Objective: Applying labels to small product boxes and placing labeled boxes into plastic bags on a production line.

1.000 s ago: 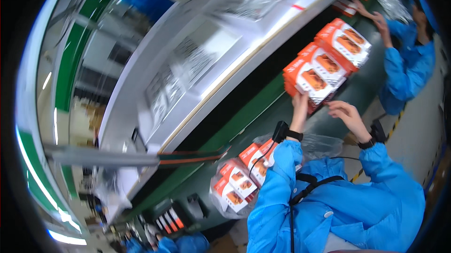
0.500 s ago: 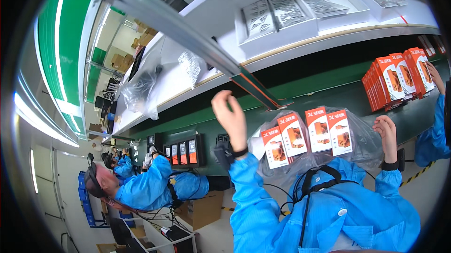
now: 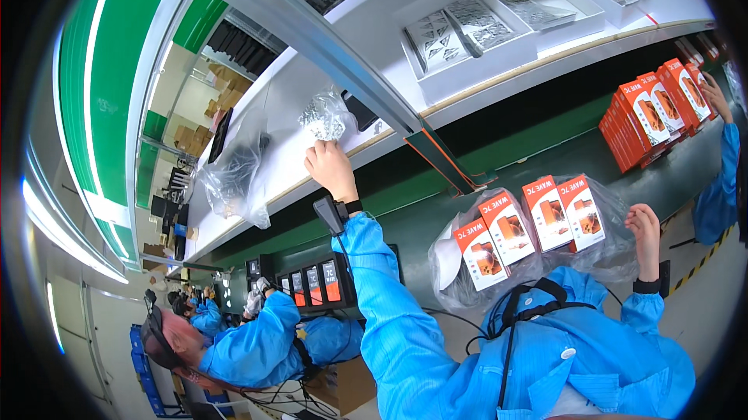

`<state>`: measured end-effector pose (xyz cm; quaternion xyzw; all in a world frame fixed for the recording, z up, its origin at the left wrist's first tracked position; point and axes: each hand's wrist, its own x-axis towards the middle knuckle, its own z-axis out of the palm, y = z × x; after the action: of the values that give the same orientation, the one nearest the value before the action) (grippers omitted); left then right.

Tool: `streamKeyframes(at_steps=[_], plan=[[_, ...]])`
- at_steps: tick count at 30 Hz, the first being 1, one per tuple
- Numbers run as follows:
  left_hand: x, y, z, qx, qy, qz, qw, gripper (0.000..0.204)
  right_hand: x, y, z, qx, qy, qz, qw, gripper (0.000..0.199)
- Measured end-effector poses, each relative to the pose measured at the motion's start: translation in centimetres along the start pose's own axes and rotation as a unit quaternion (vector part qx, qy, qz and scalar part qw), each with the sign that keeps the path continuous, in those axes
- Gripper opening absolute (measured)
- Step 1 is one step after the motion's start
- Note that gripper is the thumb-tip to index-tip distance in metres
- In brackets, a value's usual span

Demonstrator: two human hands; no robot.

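Note:
My left hand (image 3: 332,168) is stretched out to the edge of the white shelf. Its fingers are bent and close together at the lower end of a crumpled clear bag (image 3: 323,114) with silvery contents; the fingertips are partly hidden. Nothing shows in my right hand (image 3: 643,225), whose loosely curled fingers are apart beside the plastic wrapping. In front of my chest, several orange-and-white boxes (image 3: 510,227) lie in two groups on an open clear plastic bag (image 3: 448,260).
A metal post (image 3: 312,26) slants across the shelf (image 3: 284,135). White trays (image 3: 467,30) of silvery packets stand on it, with a larger clear bag (image 3: 238,174) farther left. At right, another person's hand (image 3: 717,98) touches a row of orange boxes (image 3: 643,120). A co-worker (image 3: 249,350) sits at left.
My left hand has moved left and up from above the boxes to the crumpled bag on the shelf, its fingers closing there. My right hand stays near the plastic wrapping. The view has shifted slightly.

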<state>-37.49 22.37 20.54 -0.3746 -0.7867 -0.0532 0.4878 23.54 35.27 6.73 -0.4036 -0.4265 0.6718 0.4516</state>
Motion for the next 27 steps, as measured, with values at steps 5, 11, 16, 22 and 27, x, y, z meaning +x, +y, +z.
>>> streamKeyframes(at_steps=[5, 11, 16, 22, 27], plan=[[-0.7, -0.6, 0.3, -0.088, -0.003, -0.037, 0.995, 0.008, -0.7, 1.7, 2.3, -0.035, -0.013, 0.006, 0.999, 0.013], [-1.6, -2.5, -0.6, -0.137, -0.019, 0.008, 0.990, 0.011, -0.3, 2.2, 8.1, -0.041, -0.089, 0.017, 0.995, 0.013], [-2.8, -0.4, -2.9, -0.092, 0.096, 0.046, 0.990, 0.007, -0.5, 3.1, 11.2, -0.081, -0.190, -0.017, 0.978, 0.014], [-5.2, 1.5, -6.8, -0.154, 0.159, -0.063, 0.973, 0.011, -3.1, 4.0, 16.7, -0.126, -0.354, 0.074, 0.924, 0.017], [-7.1, 3.1, -8.6, -0.224, 0.155, -0.043, 0.961, 0.011, -1.9, 3.3, 27.5, -0.048, -0.603, 0.106, 0.789, 0.054]])
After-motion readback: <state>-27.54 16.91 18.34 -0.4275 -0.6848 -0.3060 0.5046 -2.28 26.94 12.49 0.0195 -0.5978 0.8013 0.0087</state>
